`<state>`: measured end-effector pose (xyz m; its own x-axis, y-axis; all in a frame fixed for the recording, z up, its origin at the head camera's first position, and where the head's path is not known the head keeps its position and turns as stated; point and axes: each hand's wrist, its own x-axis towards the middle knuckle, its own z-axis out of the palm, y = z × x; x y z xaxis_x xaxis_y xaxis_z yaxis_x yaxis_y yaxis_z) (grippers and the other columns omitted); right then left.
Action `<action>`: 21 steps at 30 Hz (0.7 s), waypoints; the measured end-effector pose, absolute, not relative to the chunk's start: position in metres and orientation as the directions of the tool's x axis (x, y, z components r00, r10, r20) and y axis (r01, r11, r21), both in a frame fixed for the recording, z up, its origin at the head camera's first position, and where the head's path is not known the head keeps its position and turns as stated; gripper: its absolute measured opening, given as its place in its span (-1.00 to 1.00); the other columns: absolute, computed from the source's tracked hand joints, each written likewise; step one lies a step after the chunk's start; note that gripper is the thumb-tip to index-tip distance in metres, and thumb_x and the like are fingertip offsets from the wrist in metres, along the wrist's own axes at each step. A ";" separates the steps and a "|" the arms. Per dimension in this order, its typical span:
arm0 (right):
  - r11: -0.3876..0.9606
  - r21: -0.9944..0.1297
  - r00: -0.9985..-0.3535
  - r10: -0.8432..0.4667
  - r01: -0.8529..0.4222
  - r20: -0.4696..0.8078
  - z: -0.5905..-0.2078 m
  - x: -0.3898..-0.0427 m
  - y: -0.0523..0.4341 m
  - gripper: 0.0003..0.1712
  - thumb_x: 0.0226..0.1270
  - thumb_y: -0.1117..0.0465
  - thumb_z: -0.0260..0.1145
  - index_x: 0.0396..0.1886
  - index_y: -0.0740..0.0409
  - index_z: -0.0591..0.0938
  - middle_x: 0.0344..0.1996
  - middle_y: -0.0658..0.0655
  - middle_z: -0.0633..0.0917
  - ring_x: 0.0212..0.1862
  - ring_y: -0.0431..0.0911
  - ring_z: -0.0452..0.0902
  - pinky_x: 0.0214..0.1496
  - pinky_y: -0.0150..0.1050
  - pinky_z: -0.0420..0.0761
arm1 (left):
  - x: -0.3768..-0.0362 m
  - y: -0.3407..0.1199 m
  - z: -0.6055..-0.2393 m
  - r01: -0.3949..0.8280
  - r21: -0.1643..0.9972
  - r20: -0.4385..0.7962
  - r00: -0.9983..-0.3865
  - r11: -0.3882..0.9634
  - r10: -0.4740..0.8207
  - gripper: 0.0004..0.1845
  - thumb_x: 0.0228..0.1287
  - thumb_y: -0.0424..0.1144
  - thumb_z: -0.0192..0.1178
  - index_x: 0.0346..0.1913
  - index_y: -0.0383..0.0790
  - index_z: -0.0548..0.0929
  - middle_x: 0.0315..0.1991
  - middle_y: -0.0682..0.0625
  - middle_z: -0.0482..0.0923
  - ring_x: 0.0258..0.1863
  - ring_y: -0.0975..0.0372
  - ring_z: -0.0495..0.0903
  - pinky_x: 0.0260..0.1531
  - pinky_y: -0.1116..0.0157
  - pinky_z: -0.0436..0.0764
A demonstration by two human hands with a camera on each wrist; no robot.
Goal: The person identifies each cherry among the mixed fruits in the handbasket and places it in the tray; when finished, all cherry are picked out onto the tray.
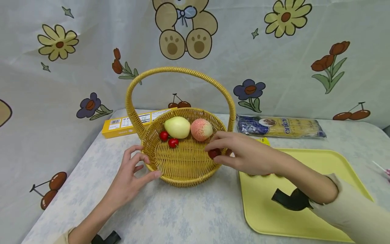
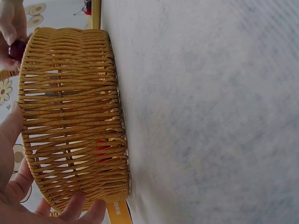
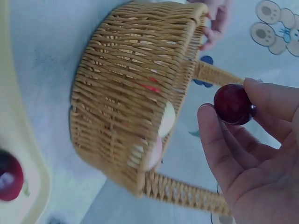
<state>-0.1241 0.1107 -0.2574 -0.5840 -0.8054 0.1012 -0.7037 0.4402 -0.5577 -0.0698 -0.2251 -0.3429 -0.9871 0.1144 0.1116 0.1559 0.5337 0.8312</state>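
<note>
A yellow wicker basket (image 1: 182,181) with a tall arched handle stands on the table. Inside it lie a pale yellow-green pear (image 1: 177,127), a pinkish peach (image 1: 201,129) and two red cherries (image 1: 164,136). My left hand (image 1: 129,176) holds the basket's left front side, thumb and bent fingers at the rim, with other fingertips against the outer wall in the left wrist view. Over the right rim, my right hand (image 1: 243,152) pinches a dark red round fruit (image 3: 232,104) between thumb and fingers. Fingers partly cover that fruit in the head view.
Right of the basket lies a yellow tray (image 1: 274,217); red fruit (image 3: 9,176) on it is partly hidden by my right arm. Behind are a yellow box (image 1: 122,127) and a clear pack of noodles (image 1: 280,126). A patterned cloth (image 1: 100,40) hangs at the back.
</note>
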 end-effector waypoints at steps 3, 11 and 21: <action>0.463 -0.567 -0.615 -0.782 -0.682 0.101 -0.257 -0.116 0.128 -0.73 0.45 0.19 0.28 0.10 -0.07 0.65 -0.07 -0.13 0.56 -0.17 -0.25 0.48 -0.23 -0.30 0.58 | -0.069 -0.225 -0.343 0.154 0.831 0.110 -0.987 0.535 0.113 -0.61 0.17 -0.15 0.46 -0.21 -0.19 0.42 0.36 -0.14 0.03 0.28 -0.07 0.27 0.16 -0.16 0.44; 0.470 -0.716 -0.705 -0.708 -0.515 0.043 -0.271 -0.100 0.176 -0.81 0.50 0.18 0.22 0.04 -0.07 0.60 -0.13 -0.08 0.61 -0.16 -0.17 0.60 -0.21 -0.25 0.67 | -0.068 -0.225 -0.342 0.139 0.828 0.092 -0.989 0.543 0.112 -0.60 0.18 -0.12 0.45 -0.20 -0.19 0.41 0.37 -0.13 0.02 0.28 -0.07 0.27 0.16 -0.16 0.43; 0.682 -0.574 -0.860 -0.503 -0.454 0.083 -0.307 -0.088 0.236 -0.70 0.31 0.28 0.40 0.02 -0.01 0.64 -0.16 -0.15 0.64 -0.23 -0.28 0.52 -0.34 -0.33 0.57 | -0.070 -0.224 -0.342 0.135 0.827 0.090 -0.990 0.545 0.109 -0.61 0.18 -0.15 0.45 -0.20 -0.20 0.41 0.36 -0.13 0.02 0.29 -0.08 0.26 0.17 -0.18 0.43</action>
